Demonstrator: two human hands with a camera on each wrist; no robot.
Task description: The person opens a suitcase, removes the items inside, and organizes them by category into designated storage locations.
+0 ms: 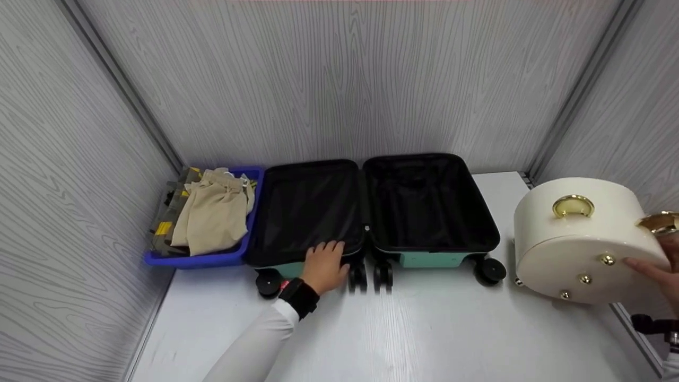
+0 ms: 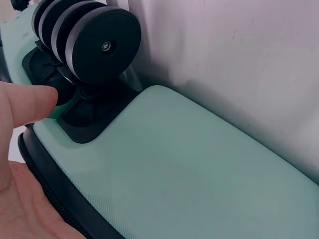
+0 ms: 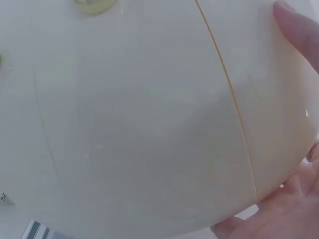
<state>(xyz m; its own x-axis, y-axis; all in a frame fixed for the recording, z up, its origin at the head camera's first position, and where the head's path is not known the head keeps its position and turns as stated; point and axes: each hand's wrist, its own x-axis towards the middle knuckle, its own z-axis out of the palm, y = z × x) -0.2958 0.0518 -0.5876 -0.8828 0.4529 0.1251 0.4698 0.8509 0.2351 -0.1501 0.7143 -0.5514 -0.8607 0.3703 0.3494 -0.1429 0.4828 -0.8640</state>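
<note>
A mint-green suitcase point(image 1: 431, 259) lies spread with its two black-lined halves side by side. My left hand point(image 1: 324, 267) rests on the near rim of its left half, fingers reaching over the edge. In the left wrist view, the thumb point(image 2: 35, 102) lies by the black wheels point(image 2: 102, 47) on the green shell. At the far right, my right hand point(image 1: 658, 276) holds a white rounded case point(image 1: 578, 265) with gold handle and studs, tilted. The right wrist view shows that hand's thumb point(image 3: 299, 32) against the white wall; other fingers are at its lower edge.
Left of the suitcase stands a blue basket point(image 1: 209, 260) with folded beige cloth point(image 1: 215, 217) and a grey item with yellow patches point(image 1: 164, 228). All of this is on a white table point(image 1: 403, 334), enclosed by grey wood-patterned walls point(image 1: 339, 79) at the back and both sides.
</note>
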